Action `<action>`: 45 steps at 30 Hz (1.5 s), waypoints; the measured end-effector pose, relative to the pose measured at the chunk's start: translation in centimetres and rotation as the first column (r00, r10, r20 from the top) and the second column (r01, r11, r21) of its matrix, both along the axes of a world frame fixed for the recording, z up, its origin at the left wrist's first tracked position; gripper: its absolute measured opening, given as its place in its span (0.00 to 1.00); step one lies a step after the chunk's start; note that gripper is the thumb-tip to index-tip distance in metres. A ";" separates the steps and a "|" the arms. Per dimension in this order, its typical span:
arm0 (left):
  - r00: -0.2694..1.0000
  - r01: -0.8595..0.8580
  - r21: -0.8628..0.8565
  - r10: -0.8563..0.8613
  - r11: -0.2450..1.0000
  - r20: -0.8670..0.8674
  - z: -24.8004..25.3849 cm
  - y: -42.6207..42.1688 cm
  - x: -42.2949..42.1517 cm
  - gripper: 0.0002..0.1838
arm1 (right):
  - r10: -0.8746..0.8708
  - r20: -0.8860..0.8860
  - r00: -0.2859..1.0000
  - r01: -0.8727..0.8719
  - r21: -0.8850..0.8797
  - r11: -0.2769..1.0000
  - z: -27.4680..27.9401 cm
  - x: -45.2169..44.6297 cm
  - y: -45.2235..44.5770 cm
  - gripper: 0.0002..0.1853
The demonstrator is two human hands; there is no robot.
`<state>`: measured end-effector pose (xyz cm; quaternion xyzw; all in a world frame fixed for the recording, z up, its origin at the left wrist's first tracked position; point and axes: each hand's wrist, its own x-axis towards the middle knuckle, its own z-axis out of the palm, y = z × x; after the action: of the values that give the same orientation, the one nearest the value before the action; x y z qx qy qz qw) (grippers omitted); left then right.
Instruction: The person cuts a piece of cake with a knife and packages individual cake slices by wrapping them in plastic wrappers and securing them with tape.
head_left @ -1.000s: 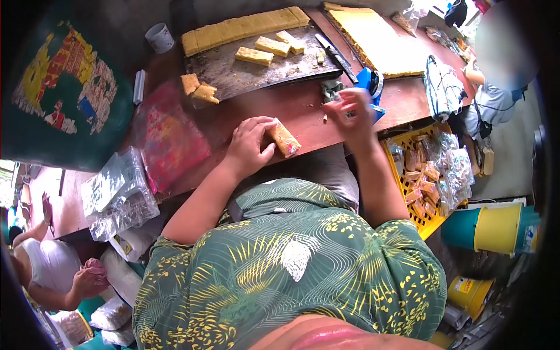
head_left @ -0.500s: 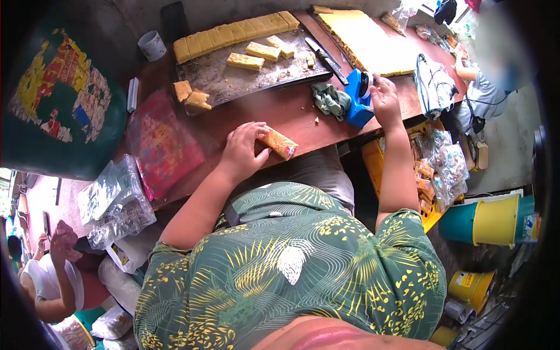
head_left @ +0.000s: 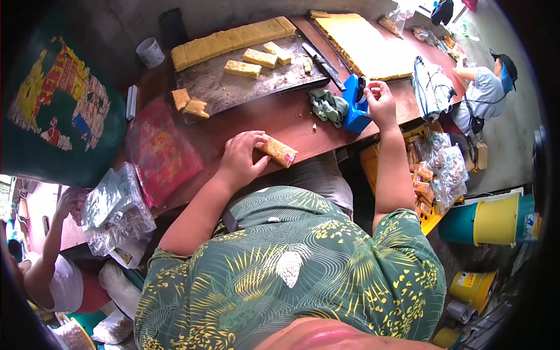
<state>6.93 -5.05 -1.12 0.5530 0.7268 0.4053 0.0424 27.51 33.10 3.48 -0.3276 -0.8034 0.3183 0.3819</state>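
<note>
On the near edge of the table, my left hand (head_left: 239, 156) is closed on the left end of a wrapped cake bar (head_left: 279, 150). The bar lies flat in clear, printed plastic. My right hand (head_left: 381, 106) is beside a blue tape dispenser (head_left: 353, 111), fingers pinched together close to its roll. Anything between those fingertips is too small to make out. A grey-green cloth (head_left: 328, 107) lies crumpled against the dispenser's left side. Behind it, a knife (head_left: 324, 65) rests along the right edge of a baking tray (head_left: 233, 96) that carries cut cake bars (head_left: 261, 58).
A second cake slab (head_left: 367, 44) lies at the back right. Red printed plastic wrappers (head_left: 163, 149) and clear bags (head_left: 114, 204) lie to the left. Below the table's right side stands a yellow crate (head_left: 431, 219) with wrapped bars. Two other people work at the far left and right.
My right hand has come closer to the tape roll, its fingers going from spread to pinched. My left hand stays on the wrapped bar. The person at left has reached toward the clear bags.
</note>
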 end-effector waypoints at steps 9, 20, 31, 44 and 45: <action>1.000 0.005 0.001 -0.005 1.000 -0.022 0.3 0.0 0.0 0.23 | -0.090 0.036 0.995 0.086 0.108 0.991 0.2 -2.2 4.0 0.15; 1.000 0.017 0.003 -0.017 1.000 0.000 0.3 -0.2 0.0 0.23 | -0.178 0.114 0.977 0.135 0.310 0.941 2.6 -2.4 0.7 0.17; 1.000 -0.016 -0.014 0.015 1.000 -0.025 0.3 0.0 0.3 0.22 | 0.152 0.037 0.988 -0.155 0.078 0.985 0.1 0.9 3.0 0.17; 0.999 -0.020 -0.009 0.019 1.000 -0.043 -0.2 0.1 0.3 0.22 | 0.244 -0.196 0.950 -0.259 -0.057 0.964 -1.2 0.6 2.6 0.18; 0.999 -0.027 -0.015 0.026 1.000 -0.040 -0.3 0.1 0.3 0.22 | 0.271 -0.209 0.940 -0.291 -0.071 0.954 -1.9 1.2 3.6 0.19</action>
<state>7.22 -4.96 -1.38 0.5509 0.7380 0.3889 0.0270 28.76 36.69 1.57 -0.1952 -0.7832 0.4406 0.3928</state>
